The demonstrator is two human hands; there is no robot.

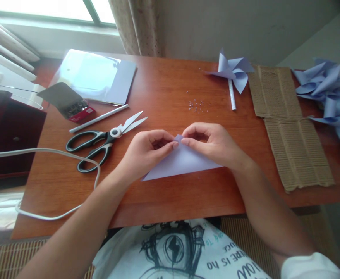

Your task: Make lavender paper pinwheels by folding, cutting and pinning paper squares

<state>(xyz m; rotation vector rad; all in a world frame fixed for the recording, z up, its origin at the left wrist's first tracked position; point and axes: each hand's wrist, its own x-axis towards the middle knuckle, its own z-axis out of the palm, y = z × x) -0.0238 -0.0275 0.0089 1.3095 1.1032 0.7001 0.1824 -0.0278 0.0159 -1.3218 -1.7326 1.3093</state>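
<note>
A sheet of light purple paper (184,161), folded into a triangle, lies near the front of the wooden table with its peak pointing away from me. My left hand (152,149) pinches the left side of that peak between thumb and fingers. On the other side of the peak, my right hand (210,141) pinches the paper in the same way. Both thumbs rest on top, close together. To the left of my left hand lie scissors (109,137) with black handles, their blades apart.
Beyond the scissors are a white paper stick (98,118), an opened red box (81,110) and a packet of paper (123,81). Small scraps (197,105) are scattered mid-table. A finished pinwheel (232,71), corrugated cardboard (292,128) and more pinwheels (323,83) occupy the right. A white cable (54,151) crosses the left.
</note>
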